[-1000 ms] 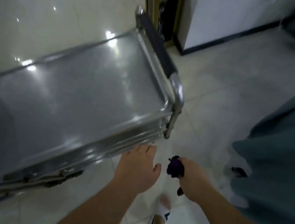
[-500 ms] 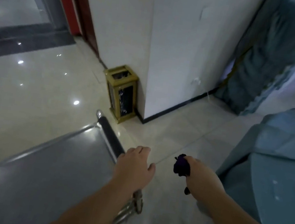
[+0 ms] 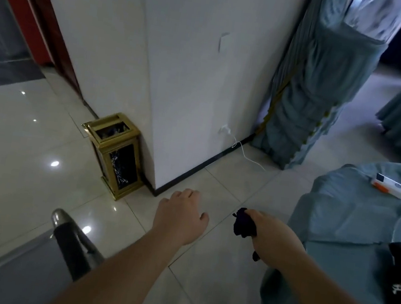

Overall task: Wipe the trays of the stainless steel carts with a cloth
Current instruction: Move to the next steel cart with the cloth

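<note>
Cart (image 3: pixel 22 278) now lower-left, hands off.

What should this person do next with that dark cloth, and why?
Probably bring the right hand and its bunched dark cloth back left and down onto the cart tray. The cloth hangs over bare floor, touching no metal, the left hand holds nothing, and the tray sits at lower left.

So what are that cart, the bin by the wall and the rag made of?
Cart tray: brushed grey metal, likely stainless steel, with a shiny rounded post; its handle looks like dark matte rubber or plastic. Bin: polished gold-toned metal frame around dark, marble-like panels. Cloth in the right hand: soft, dark purple fabric, crumpled.
</note>
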`<state>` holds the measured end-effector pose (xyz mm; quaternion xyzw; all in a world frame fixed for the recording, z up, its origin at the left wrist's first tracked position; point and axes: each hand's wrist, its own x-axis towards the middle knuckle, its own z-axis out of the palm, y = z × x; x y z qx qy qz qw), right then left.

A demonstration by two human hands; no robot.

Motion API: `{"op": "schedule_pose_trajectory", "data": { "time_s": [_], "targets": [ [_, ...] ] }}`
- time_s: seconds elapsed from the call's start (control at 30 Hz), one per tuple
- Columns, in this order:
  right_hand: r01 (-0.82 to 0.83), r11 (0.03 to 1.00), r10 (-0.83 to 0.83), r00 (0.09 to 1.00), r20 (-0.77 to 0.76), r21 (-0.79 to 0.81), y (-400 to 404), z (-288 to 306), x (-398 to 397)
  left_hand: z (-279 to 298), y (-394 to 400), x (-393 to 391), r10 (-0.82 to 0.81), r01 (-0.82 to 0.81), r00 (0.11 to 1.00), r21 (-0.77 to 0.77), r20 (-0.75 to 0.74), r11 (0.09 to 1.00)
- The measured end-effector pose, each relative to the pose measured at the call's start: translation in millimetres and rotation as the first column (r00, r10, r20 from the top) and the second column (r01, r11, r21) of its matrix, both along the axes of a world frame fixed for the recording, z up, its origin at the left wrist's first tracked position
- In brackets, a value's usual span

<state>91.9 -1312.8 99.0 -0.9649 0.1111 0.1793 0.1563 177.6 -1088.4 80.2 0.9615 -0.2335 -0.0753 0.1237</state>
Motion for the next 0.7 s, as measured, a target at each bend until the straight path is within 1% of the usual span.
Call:
{"op": "schedule_pose_trajectory", "data": {
  "time_s": [0.13,0.2,0.27,0.33,0.37,0.43,0.5,0.63,0.7],
  "targets": [
    [-0.077,0.997,0.077,0.997,-0.032,-0.027,-48,-11,65,-10,-43,56,0.069,-0.069,0.997,0.029,-0.019,0.997],
    [-0.097,0.995,0.097,0.994,-0.042,0.007,-68,-12,101,-10,-59,81,0.099,-0.099,0.995,0.047,-0.012,0.994],
    [-0.111,0.992,0.114,0.992,-0.059,0.057,-81,-15,142,-9,-68,105,0.135,-0.135,0.991,0.03,-0.005,0.99],
    [-0.173,0.983,0.177,0.982,-0.074,0.057,-78,-18,185,-8,-63,124,0.19,-0.189,0.982,0.03,-0.016,0.982],
    [-0.206,0.977,0.21,0.973,-0.095,0.052,-71,-20,206,-9,-56,132,0.221,-0.219,0.975,0.044,-0.029,0.975],
    [-0.25,0.964,0.261,0.953,-0.153,0.092,-48,-28,245,-12,-34,148,0.295,-0.29,0.954,0.083,-0.057,0.953],
    [-0.334,0.937,0.346,0.926,-0.149,0.103,-20,-39,281,-17,-8,169,0.374,-0.366,0.925,0.103,-0.073,0.925],
    [-0.504,0.861,0.509,0.852,-0.124,0.069,45,-51,356,-31,48,226,0.496,-0.491,0.866,0.079,-0.069,0.868],
    [-0.554,0.831,0.555,0.815,-0.166,0.054,78,-57,398,-41,74,260,0.536,-0.533,0.841,0.062,-0.075,0.844]
  ]
}}
